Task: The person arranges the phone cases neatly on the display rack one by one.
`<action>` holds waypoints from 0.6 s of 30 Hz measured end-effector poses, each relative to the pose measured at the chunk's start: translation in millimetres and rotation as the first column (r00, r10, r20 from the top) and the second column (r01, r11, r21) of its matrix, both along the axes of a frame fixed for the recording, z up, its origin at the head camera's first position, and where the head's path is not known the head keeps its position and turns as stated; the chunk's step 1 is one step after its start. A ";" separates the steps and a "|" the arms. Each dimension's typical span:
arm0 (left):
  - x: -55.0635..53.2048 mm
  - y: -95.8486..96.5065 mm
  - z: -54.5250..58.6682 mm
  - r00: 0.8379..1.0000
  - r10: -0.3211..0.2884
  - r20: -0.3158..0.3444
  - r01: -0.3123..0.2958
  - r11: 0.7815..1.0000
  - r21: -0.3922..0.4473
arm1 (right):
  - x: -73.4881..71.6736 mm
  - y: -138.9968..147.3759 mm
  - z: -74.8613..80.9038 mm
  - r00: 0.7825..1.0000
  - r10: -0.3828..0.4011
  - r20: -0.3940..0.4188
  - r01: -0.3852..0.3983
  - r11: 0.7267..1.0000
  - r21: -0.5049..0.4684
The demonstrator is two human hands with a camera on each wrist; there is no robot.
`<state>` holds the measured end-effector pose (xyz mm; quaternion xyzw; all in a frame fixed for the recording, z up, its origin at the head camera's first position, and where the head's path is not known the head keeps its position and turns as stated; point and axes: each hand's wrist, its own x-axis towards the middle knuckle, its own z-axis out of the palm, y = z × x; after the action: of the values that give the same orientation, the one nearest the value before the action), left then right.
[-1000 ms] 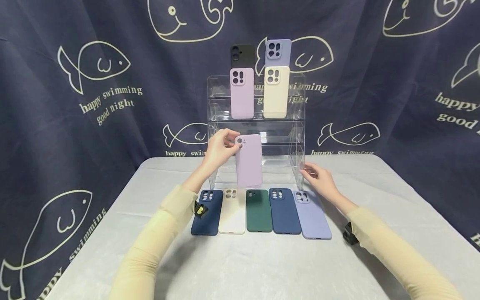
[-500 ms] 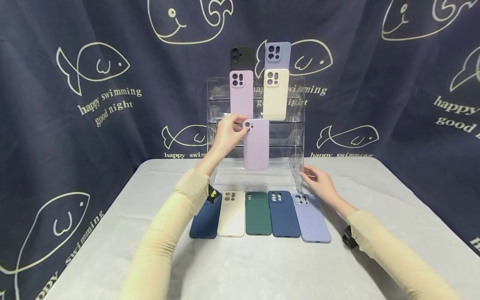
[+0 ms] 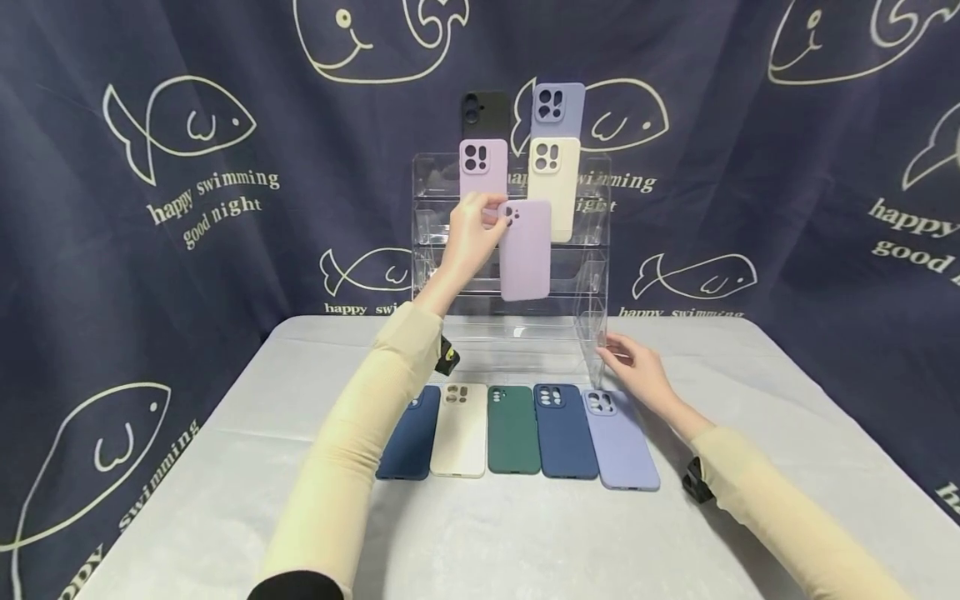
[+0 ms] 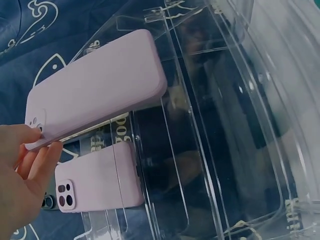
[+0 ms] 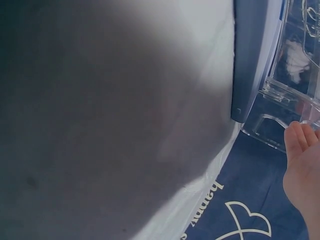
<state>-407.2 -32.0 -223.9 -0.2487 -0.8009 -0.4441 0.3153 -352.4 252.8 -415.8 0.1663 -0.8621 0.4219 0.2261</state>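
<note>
Dark blue fish-print curtain all round the back, pale cloth-covered surface below. Clear tiered stand on it, two stacks up top: black case behind racked lilac case, periwinkle case behind racked cream case. Five more flat in a row in front, green case mid-row.

Hands: right hand grips the stand's side panel, how firmly can't tell. Left hand pinches held lilac case by the camera-hole corner, raised in front of the stand.

Risks, my read: one-corner pinch lets the case pivot or slip onto the row. Lower end could clip a tier lip. Knuckles near racked lilac could knock it. Stand looks light; loose right hand, any bump probably shifts it.
</note>
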 end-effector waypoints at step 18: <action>-34.5 33.5 2.5 0.996 0.031 -0.084 -0.021 0.993 0.115 | 1.5 -4.6 0.6 0.999 0.001 -0.033 -0.001 1.000 -0.003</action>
<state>-441.7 1.5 -221.4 -0.2387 -0.7633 -0.4738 0.3686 -351.0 248.2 -415.1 0.1734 -0.8576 0.4203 0.2403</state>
